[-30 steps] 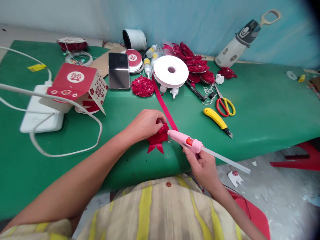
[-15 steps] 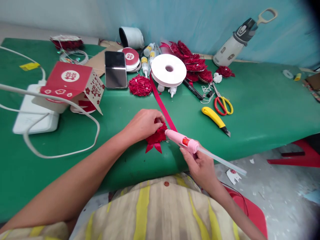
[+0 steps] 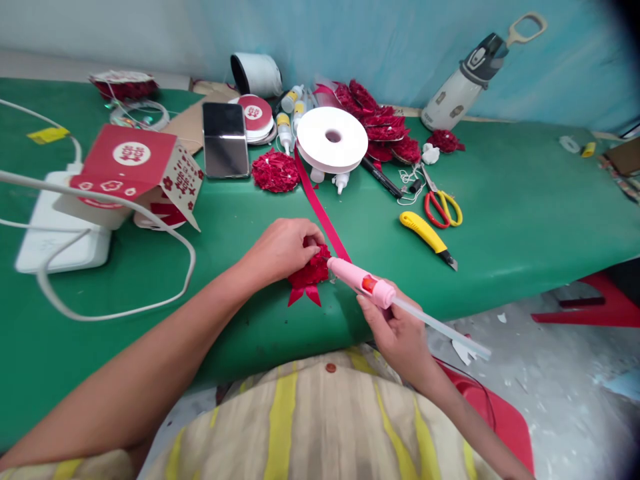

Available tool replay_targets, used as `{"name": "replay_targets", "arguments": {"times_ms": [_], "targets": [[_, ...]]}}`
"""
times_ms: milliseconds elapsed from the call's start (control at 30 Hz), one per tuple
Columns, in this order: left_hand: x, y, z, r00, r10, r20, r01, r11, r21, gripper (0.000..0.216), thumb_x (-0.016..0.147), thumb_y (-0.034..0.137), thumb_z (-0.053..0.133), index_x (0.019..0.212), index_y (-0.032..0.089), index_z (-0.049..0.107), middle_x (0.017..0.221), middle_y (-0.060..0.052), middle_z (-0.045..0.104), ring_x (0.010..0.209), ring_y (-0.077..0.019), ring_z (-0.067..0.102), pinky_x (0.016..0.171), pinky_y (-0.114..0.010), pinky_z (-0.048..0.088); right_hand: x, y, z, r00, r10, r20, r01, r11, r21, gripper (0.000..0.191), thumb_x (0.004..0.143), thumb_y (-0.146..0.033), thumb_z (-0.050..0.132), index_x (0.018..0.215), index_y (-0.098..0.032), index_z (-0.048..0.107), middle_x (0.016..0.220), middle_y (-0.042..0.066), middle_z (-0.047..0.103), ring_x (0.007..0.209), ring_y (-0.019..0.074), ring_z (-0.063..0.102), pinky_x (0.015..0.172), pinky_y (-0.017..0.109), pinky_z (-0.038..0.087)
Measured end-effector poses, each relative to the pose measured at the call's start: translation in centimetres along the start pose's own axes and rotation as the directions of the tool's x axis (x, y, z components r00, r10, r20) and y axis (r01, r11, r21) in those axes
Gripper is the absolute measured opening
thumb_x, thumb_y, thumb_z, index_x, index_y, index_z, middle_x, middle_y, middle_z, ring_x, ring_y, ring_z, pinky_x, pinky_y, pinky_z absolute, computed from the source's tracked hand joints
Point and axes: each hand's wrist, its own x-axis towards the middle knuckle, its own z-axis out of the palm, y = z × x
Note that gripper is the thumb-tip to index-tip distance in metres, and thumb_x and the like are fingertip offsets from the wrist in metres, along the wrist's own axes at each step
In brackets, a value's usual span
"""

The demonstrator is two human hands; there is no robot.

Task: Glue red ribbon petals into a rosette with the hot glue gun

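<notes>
My left hand (image 3: 287, 248) is closed on a red ribbon rosette (image 3: 316, 268), its fingertips pinching the upper edge and partly covering it. Two forked ribbon tails (image 3: 305, 295) stick out from the rosette's near side. A pink glue gun (image 3: 361, 279) is gripped in my right hand (image 3: 403, 333), with a long clear glue stick (image 3: 445, 328) poking out of its back end. The gun's nozzle tip is at the rosette's right edge; whether it touches cannot be made out. A red ribbon (image 3: 324, 215) runs from a white spool (image 3: 332, 137) down to beside the rosette.
On the green table (image 3: 235, 233) are a yellow cutter knife (image 3: 425, 233) with its blade out, scissors (image 3: 443, 203), a phone (image 3: 225, 140), a red gift box (image 3: 133, 163) and a looping white cable (image 3: 193, 257). More red rosettes (image 3: 383, 127) and a bottle (image 3: 463, 87) stand along the wall.
The whole view has shifted slightly left. Both hands keep their hold on the rosette and glue gun, with almost no movement between them.
</notes>
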Motion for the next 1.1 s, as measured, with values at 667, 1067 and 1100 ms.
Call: {"name": "replay_targets", "arguments": {"times_ms": [667, 1067, 1100], "targets": [[-0.1, -0.1, -1.2, 0.998, -0.052, -0.047, 0.048, 0.996, -0.074, 0.024, 0.078, 0.031, 0.054, 0.082, 0.019, 0.074, 0.080, -0.003, 0.071, 0.068, -0.0173, 0.060, 0.064, -0.028, 0.042, 0.2, 0.1, 0.2, 1.000, 0.028, 0.005, -0.028, 1.000, 0.006, 0.006, 0.090, -0.019, 0.058, 0.095, -0.018, 0.060, 0.088, 0.003, 0.063, 0.079, 0.0172, 0.059, 0.071, 0.028, 0.045], [-0.1, 0.3, -0.5, 0.995, -0.100, 0.000, 0.100, 0.994, -0.053, 0.021, 0.073, 0.035, 0.059, 0.073, 0.018, 0.072, 0.074, -0.004, 0.069, 0.062, -0.0158, 0.058, 0.057, -0.027, 0.041, -0.1, 0.1, 0.0, 1.000, 0.020, -0.004, -0.020, 1.000, 0.003, 0.007, 0.089, -0.019, 0.059, 0.096, -0.019, 0.061, 0.088, 0.003, 0.063, 0.078, 0.0167, 0.058, 0.072, 0.028, 0.046], [-0.1, 0.3, -0.4, 0.995, -0.102, -0.008, 0.102, 0.993, -0.063, 0.020, 0.073, 0.033, 0.058, 0.073, 0.018, 0.072, 0.075, -0.004, 0.069, 0.061, -0.0153, 0.058, 0.058, -0.027, 0.041, -0.1, 0.1, 0.0, 1.000, 0.017, -0.005, -0.017, 1.000, 0.000, 0.007, 0.089, -0.019, 0.059, 0.096, -0.019, 0.061, 0.087, 0.002, 0.063, 0.077, 0.0165, 0.058, 0.072, 0.028, 0.046]]}}
